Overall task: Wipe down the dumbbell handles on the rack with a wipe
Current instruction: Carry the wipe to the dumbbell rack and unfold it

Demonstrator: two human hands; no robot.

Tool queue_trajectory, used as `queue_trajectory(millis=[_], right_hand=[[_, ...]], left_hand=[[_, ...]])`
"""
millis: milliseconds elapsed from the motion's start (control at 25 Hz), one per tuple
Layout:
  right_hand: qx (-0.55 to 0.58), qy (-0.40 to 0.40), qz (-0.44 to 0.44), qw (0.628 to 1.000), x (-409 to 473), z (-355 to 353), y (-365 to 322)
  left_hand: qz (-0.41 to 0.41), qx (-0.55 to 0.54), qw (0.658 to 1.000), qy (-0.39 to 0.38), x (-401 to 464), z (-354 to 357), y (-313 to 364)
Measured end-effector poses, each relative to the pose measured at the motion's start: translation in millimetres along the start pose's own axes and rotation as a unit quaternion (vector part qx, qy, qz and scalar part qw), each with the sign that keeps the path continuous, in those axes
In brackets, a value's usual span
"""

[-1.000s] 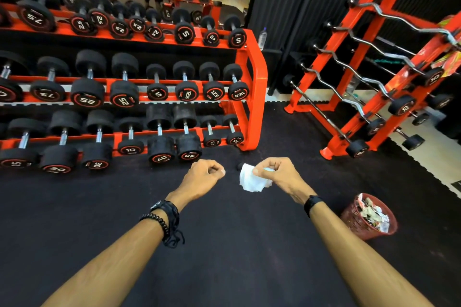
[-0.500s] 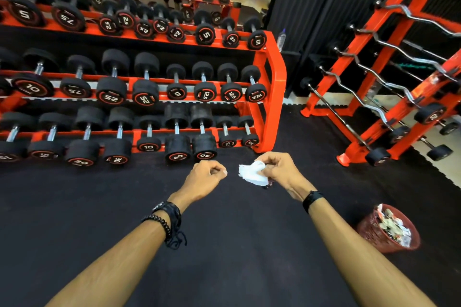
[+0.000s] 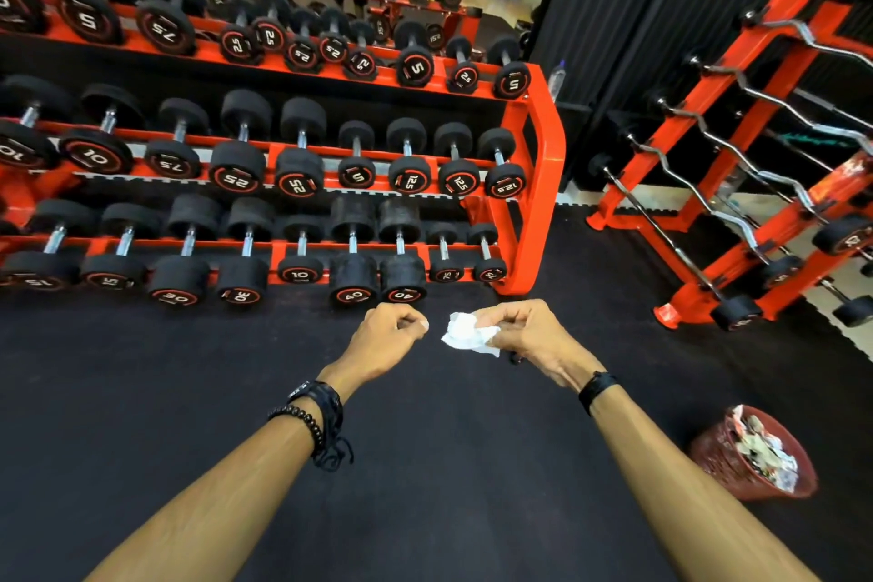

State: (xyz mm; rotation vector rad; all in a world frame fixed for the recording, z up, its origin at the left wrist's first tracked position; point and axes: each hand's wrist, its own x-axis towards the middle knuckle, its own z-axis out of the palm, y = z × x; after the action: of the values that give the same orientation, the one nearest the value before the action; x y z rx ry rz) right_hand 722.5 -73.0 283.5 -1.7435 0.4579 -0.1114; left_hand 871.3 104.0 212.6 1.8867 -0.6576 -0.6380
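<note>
On my far left the orange rack (image 3: 538,184) carries three tiers of dumbbells (image 3: 352,250), chrome handles pointing toward me. Just below its lowest tier, over the black floor (image 3: 141,392), my left hand (image 3: 385,340) is curled into a loose fist and holds nothing. Just beside it, not touching, my right hand (image 3: 529,338) pinches the crumpled white wipe (image 3: 467,333) between thumb and fingers. Lower right stands a red bin (image 3: 723,463) full of scraps; a barbell rack (image 3: 756,132) rises above it.
</note>
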Motion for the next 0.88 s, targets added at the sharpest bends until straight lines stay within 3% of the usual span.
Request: queue_trajectory(millis=[120,320,880], right_hand=[[0.043,-0.043,0.019,0.998,-5,-1,-2],[-0.066,0.075,-0.024,0.995,8,-2,1],[-0.208,0.106,-0.089,0.968,19,-9,-19]], left_hand=[[-0.001,0.001,1.0,-0.001,0,0,1],[0.015,0.016,1.0,-0.003,2,-1,8],[0.026,0.04,0.999,0.027,-8,-10,31]])
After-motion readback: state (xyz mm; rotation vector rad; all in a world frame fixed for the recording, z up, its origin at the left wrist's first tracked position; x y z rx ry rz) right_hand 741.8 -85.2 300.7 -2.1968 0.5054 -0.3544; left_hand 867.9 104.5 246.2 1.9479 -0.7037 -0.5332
